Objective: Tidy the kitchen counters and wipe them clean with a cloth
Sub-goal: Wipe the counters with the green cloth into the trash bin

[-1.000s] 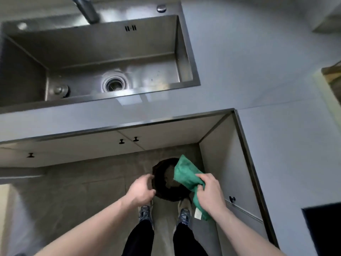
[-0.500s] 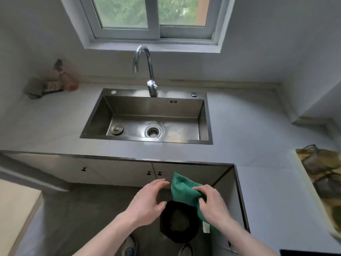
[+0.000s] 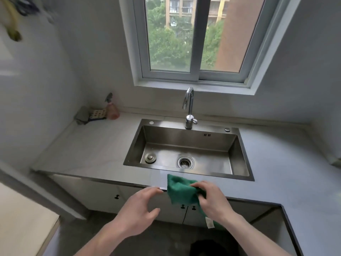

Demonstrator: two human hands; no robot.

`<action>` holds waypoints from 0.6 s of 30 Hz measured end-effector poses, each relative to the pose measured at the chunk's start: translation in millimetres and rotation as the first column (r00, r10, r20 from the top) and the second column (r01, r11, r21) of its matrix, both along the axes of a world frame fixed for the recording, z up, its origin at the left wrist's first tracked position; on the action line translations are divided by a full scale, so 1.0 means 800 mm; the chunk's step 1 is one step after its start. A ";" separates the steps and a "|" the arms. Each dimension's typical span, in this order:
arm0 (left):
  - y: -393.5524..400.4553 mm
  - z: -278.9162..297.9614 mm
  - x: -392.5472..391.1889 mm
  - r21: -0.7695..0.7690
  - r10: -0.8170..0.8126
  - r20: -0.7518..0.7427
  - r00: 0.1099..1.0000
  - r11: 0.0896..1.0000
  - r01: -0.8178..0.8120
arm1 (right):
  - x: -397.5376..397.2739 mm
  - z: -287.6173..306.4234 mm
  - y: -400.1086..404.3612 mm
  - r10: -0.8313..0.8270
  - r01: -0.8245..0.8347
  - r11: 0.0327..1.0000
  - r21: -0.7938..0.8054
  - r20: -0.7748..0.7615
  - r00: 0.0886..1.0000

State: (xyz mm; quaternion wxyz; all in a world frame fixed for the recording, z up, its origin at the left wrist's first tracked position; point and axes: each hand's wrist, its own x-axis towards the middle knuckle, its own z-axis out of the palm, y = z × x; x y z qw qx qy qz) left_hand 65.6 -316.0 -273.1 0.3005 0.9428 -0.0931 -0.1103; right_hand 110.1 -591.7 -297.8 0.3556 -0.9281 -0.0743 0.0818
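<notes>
My right hand (image 3: 212, 200) grips a folded green cloth (image 3: 181, 191) in the air just in front of the grey counter (image 3: 96, 145), below the sink's front rim. A white label hangs from the cloth's lower end near my wrist. My left hand (image 3: 140, 209) hovers a little left of the cloth with its fingers spread and loosely bent, holding nothing and not touching the cloth.
A steel sink (image 3: 188, 150) with a chrome tap (image 3: 189, 109) sits under the window. A pink spray bottle (image 3: 111, 108), a sponge and a grey rag stand in the back left corner. A dark bin (image 3: 208, 247) is on the floor by my legs.
The view has swung up from the floor and bin to the sink and window. Both hands rose with the cloth from above the bin to the counter's front edge.
</notes>
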 end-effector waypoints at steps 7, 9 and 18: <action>0.088 0.049 0.061 0.047 -0.048 0.163 0.985 0.998 0.041 | 0.059 0.045 0.100 0.034 -0.033 0.999 -0.008 0.096 0.995; 0.097 0.071 0.083 0.049 -0.076 0.218 0.973 0.997 0.067 | 0.076 0.058 0.116 0.035 -0.031 0.999 -0.036 0.121 0.992; 0.098 0.138 0.223 0.177 -0.182 0.302 0.936 0.975 0.132 | 0.201 0.122 0.143 0.074 -0.057 0.996 -0.075 0.236 0.969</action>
